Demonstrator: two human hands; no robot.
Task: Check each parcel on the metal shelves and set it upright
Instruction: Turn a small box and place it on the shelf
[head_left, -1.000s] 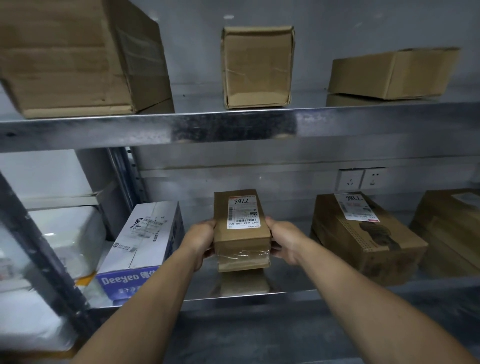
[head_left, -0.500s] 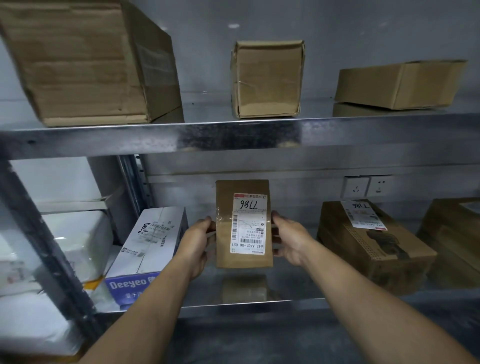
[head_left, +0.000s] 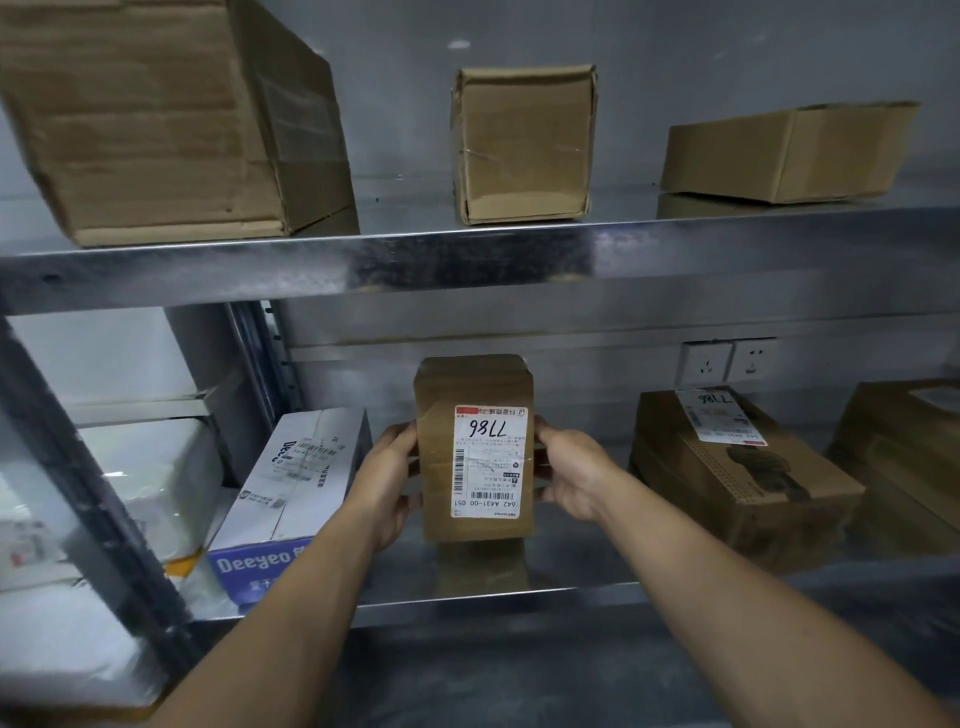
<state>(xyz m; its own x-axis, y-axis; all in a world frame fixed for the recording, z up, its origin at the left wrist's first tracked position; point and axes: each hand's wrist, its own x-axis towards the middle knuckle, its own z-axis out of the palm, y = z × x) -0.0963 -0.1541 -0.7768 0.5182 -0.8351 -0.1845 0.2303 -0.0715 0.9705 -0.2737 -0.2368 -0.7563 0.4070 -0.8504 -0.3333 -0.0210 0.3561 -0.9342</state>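
Observation:
A small brown parcel (head_left: 475, 447) stands on end on the lower metal shelf (head_left: 519, 597), its white label facing me with "7786" handwritten upside down. My left hand (head_left: 387, 483) grips its left side and my right hand (head_left: 571, 475) grips its right side. The parcel's bottom edge meets its reflection on the shelf. A brown box (head_left: 737, 473) with a similar label lies flat to the right. Left of my hands lies a white and blue box (head_left: 291, 493).
The upper shelf (head_left: 467, 260) carries a large tilted carton (head_left: 171, 119), a small upright box (head_left: 524, 143) and a flat box (head_left: 784, 150). Another brown box (head_left: 904, 457) sits far right. White packages (head_left: 150, 478) fill the left bay behind a steel post (head_left: 93, 499). Wall sockets (head_left: 727, 361) are behind.
Both hands tipped the small parcel from leaning back to standing on end, so its label now faces me, and set it down onto the shelf.

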